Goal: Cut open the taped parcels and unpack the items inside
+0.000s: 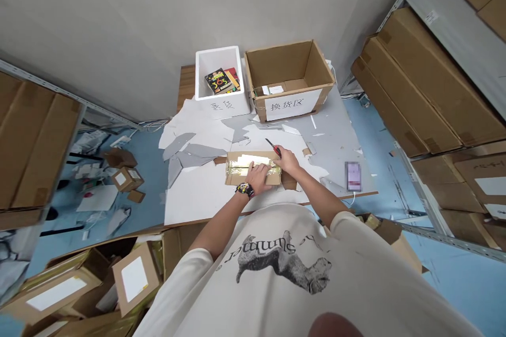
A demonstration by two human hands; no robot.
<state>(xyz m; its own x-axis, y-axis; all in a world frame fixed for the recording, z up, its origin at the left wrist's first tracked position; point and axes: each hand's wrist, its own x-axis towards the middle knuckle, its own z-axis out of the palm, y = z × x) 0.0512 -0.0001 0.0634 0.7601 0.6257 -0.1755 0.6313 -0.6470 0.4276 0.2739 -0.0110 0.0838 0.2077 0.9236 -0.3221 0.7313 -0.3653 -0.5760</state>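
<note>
A small cardboard box (233, 177) wrapped with shiny clear-yellow tape lies on the white-covered table near its front edge, with a white label on top. My left hand (259, 178), with a dark patterned band at the wrist, rests on the box's top and front, its fingers on the tape. My right hand (288, 161) is at the box's right end, wrapped round a red and black utility knife (276, 150) whose blade points up and left, away from the box.
Behind stand a white foam box (222, 105) holding books and an open carton (294, 105) with small white items. A phone (353, 176) lies at the right. Torn sheets cover the tabletop. Shelves of cartons flank both sides; more boxes (136, 279) lie front left.
</note>
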